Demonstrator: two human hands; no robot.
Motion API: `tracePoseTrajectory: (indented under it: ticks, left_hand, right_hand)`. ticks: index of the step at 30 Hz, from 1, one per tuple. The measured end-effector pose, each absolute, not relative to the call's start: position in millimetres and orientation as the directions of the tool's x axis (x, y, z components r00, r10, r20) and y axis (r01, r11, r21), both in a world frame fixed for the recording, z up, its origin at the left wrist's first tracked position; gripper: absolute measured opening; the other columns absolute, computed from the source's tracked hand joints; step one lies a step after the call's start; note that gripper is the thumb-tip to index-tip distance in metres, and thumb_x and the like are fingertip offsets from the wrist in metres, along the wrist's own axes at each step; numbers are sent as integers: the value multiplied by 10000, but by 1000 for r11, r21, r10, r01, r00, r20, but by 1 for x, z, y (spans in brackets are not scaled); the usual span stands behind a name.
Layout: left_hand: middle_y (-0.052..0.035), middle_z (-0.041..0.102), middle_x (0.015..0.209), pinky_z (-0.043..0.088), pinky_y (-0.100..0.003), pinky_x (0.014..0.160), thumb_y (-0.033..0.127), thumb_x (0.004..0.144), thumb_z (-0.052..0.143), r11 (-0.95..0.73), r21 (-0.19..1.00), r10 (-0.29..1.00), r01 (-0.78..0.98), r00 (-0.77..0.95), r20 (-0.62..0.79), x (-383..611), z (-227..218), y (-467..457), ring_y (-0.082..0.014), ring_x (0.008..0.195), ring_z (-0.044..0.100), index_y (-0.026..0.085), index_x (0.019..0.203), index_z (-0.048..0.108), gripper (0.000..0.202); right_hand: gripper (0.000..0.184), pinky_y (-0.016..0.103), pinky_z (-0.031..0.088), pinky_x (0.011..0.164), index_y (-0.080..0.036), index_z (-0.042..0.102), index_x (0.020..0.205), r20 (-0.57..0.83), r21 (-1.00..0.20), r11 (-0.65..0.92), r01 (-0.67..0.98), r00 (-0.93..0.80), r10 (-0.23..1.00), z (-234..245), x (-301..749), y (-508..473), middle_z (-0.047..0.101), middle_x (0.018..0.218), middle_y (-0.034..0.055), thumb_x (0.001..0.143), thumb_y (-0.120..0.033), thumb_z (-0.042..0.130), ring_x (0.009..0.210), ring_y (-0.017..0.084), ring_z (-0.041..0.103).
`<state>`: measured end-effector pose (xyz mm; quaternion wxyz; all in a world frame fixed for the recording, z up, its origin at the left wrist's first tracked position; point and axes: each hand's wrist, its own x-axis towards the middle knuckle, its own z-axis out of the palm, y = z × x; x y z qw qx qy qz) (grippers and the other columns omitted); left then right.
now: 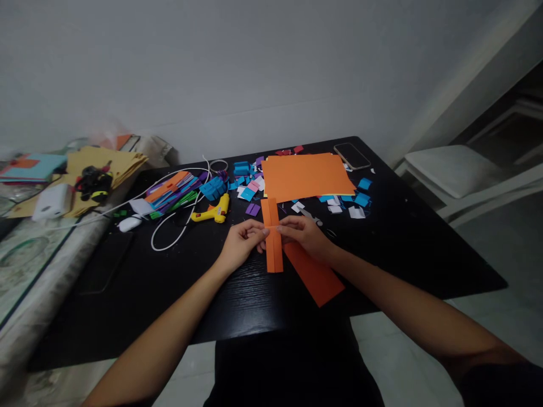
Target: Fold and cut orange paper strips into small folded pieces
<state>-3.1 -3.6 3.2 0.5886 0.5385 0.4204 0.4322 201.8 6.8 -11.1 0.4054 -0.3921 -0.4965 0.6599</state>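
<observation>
An orange paper strip (274, 254) with crease lines is held up above the black table, its long side pointing away from me. My left hand (245, 242) pinches its left edge near the middle, thumb on top. From the other side my right hand (307, 236) grips the right edge at about the same height. Below my right hand lies a wider orange paper piece (316, 280), partly covered by the hand. The metal tip of what looks like scissors (313, 217) shows just beyond my right fingers.
Orange sheets (307, 175) lie stacked at the back among small blue, white and purple paper pieces. Left of my hands are a yellow glue gun (214, 210), a white cable (169, 249) and folded coloured strips (173, 189). A phone (352, 155) rests at the back right; a white chair (456, 164) stands beyond.
</observation>
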Motion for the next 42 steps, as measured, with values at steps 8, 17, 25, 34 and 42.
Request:
tracePoseTrajectory:
  ticks: [8, 17, 25, 34, 42]
  left_hand:
    - [-14, 721, 628, 558, -242, 519, 568, 829, 799, 45, 996, 958, -76, 287, -21, -3, 3, -3, -137, 517, 664, 144, 905, 675, 449]
    - [-5, 708, 626, 518, -233, 515, 458, 744, 864, 56, 997, 937, -59, 347, -32, -7, 4, -2, -127, 506, 628, 143, 887, 704, 381]
    - [-33, 706, 593, 528, -255, 518, 399, 741, 856, 65, 998, 934, 12, 353, -65, -6, 2, -3, -138, 491, 623, 132, 726, 715, 302]
    - [-54, 729, 658, 570, -298, 574, 426, 792, 816, -5, 998, 952, 55, 305, -12, -6, 2, -6, -174, 561, 663, 126, 779, 747, 308]
    - [16, 704, 854, 547, -284, 709, 313, 810, 813, -207, 969, 976, 135, 103, 194, -13, -1, -3, -161, 715, 675, 221, 1176, 671, 403]
  right_hand:
    - [406, 394, 644, 846, -238, 648, 1058, -6, -995, -38, -91, -324, 946, -16, 201, 9, 772, 882, 21, 746, -374, 869, 850, 214, 767]
    - [43, 477, 503, 1012, -278, 741, 829, 293, -942, 324, 85, -262, 920, -8, 201, 1, 681, 1012, 43, 819, -260, 778, 1043, 257, 644]
    - [82, 401, 527, 813, -265, 729, 870, 361, -908, 404, 108, -288, 887, 0, 204, -6, 689, 885, 33, 869, -219, 662, 865, 227, 645]
    - [201, 390, 624, 885, -265, 717, 1022, 236, -968, 251, 18, -283, 930, -9, 200, -4, 754, 1034, 44, 838, -315, 780, 921, 205, 740]
    - [241, 431, 660, 858, -259, 753, 1034, 122, -992, 114, -44, -255, 959, -11, 202, 4, 769, 947, 41, 803, -309, 803, 835, 206, 751]
